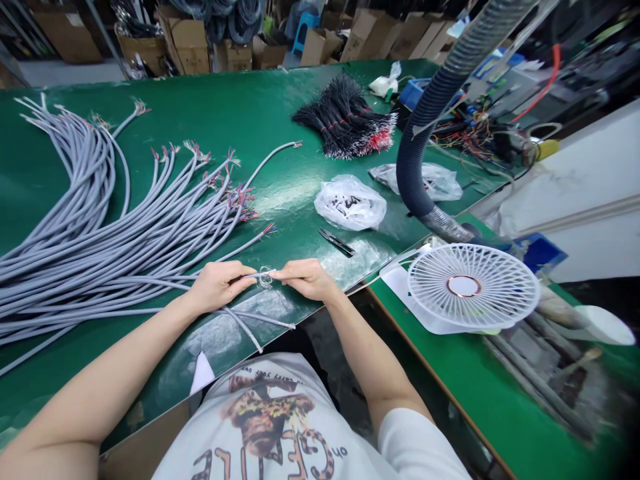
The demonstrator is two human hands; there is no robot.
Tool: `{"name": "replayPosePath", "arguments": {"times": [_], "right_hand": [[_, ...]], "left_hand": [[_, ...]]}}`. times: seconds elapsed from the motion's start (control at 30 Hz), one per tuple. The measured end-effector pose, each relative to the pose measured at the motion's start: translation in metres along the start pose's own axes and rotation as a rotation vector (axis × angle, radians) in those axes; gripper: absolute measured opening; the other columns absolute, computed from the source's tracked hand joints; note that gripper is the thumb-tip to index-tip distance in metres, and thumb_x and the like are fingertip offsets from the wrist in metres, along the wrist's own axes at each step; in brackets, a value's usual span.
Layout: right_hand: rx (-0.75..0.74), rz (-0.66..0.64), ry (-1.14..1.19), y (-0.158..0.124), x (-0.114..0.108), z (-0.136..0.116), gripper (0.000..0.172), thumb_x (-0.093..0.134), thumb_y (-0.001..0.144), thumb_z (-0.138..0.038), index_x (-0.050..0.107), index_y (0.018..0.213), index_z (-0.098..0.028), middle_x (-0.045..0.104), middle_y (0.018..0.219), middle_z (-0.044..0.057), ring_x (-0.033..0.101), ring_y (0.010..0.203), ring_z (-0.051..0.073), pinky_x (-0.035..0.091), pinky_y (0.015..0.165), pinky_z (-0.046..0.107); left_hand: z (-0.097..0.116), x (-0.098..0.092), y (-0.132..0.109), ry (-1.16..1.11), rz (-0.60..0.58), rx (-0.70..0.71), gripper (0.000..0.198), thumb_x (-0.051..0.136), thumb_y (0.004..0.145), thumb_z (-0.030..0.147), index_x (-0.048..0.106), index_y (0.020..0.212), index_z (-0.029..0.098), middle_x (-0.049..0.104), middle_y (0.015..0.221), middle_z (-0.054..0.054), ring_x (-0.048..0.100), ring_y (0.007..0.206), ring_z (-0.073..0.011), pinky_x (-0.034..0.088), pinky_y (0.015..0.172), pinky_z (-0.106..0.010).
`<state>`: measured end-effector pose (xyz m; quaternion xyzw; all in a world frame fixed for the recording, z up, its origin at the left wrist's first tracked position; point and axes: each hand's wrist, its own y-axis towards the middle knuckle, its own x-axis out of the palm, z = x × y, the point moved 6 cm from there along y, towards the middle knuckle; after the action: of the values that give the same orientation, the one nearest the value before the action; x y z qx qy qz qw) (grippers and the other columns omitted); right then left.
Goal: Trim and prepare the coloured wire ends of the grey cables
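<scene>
My left hand (225,285) is closed on a grey cable (253,275) near its stripped end. At that end my right hand (305,278) pinches the tip between thumb and forefinger. A loose curl of fine pale strands (265,279) hangs between the two hands. Beside and behind my left hand spreads a large bundle of grey cables (150,233), many with red, blue and white wires showing at the ends. Two cable ends (265,319) stick out below my hands. Dark snips (337,243) lie on the green table a little beyond my right hand.
A plastic bag of small dark parts (350,202) lies past the snips. Bundled black wires (347,120) sit farther back. A ribbed hose (417,133) comes down at the right, near a white fan (473,287) on a lower green surface. Cardboard boxes (187,43) stand behind the table.
</scene>
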<state>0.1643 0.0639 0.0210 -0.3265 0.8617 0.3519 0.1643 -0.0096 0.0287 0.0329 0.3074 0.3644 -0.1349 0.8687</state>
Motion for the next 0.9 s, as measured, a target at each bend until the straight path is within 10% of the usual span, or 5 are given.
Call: {"name": "replayPosePath", "arguments": {"times": [0.47,0.73,0.9], "right_hand": [[-0.039,-0.017,-0.008,0.008,0.003,-0.011,0.026,0.050,0.090,-0.015,0.072,0.104,-0.018,0.067,0.070,0.003,0.060,0.061,0.008,0.048,0.061,0.018],[0.106,0.034,-0.327,-0.023,-0.030,-0.027,0.031,0.048,0.092,-0.014,0.069,0.113,-0.022,0.062,0.069,0.001,0.055,0.058,0.007,0.041,0.057,0.018],[0.070,-0.046,-0.464,-0.015,-0.014,-0.039,0.032,0.046,0.092,-0.011,0.069,0.112,-0.021,0.064,0.073,0.001,0.054,0.059,0.007,0.038,0.056,0.018]], "left_hand": [[-0.007,-0.004,0.004,-0.204,-0.020,-0.147,0.025,0.057,0.088,0.032,0.073,0.091,0.013,0.073,0.077,-0.007,0.065,0.064,-0.0119,0.048,0.061,-0.019],[-0.004,0.001,0.002,-0.014,-0.018,-0.086,0.021,0.056,0.090,0.030,0.072,0.093,0.016,0.073,0.078,-0.003,0.066,0.066,-0.0111,0.047,0.061,-0.018],[-0.002,0.004,-0.001,0.094,-0.026,-0.039,0.023,0.054,0.091,0.032,0.071,0.093,0.016,0.073,0.076,-0.003,0.065,0.063,-0.0107,0.046,0.058,-0.019]]}}
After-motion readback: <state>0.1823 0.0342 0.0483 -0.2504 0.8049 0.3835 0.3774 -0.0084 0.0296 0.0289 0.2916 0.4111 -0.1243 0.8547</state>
